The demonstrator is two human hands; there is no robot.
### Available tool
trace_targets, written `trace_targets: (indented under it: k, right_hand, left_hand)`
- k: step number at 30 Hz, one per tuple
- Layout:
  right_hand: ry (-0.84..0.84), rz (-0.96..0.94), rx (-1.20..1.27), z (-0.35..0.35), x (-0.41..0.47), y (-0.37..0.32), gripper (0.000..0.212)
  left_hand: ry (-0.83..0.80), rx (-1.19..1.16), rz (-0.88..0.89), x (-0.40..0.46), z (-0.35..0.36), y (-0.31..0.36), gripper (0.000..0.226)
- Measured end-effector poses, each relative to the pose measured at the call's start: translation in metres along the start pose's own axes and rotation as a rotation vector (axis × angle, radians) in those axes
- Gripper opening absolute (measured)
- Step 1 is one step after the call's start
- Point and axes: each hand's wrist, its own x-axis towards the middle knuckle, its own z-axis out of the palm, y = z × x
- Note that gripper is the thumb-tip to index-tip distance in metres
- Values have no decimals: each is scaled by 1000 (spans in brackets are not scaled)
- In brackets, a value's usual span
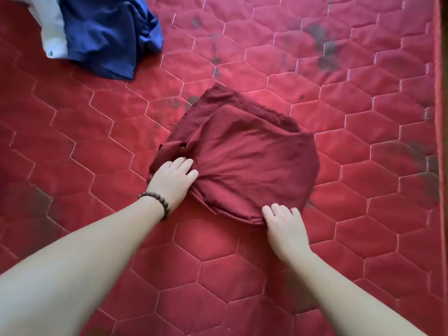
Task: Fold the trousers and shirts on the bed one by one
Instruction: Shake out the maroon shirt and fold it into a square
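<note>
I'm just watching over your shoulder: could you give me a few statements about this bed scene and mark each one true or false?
1. Both hands touch the dark red garment. True: the left hand and right hand are on its near edges.
2. The dark red garment hangs in the air. False: it lies folded on the red quilted bed.
3. A blue garment lies crumpled at the far left. True.
4. The beaded bracelet is on the right wrist. False: the left.
</note>
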Motion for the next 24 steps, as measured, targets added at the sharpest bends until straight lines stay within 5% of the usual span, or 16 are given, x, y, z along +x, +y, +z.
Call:
trace_targets:
  k: [3,8,11,16,20,24]
  right_hand:
    - [-87,-67,44,-6,-10,-24,32]
    - [-248,-268,112,-15,-24,-71,29]
    - [-383,-237,249,-19,-23,-79,32]
    - [-46,-87,348,-28,23,-45,33]
    - [-18,138,334,-29,96,8,58]
    - [-195,246,186,-25,143,44,81]
  left_hand:
    - [29,-27,-15,-14,-1,-9,33]
    - [-111,-17,-158,-33,7,-25,35]
    - [-99,-26,-263,-44,5,-19,34]
    - [74,-424,-830,-46,-2,18,34]
    - [221,-845,-1440,-28,3,39,59]
    - [379,-1038,-1514,-17,14,37,72]
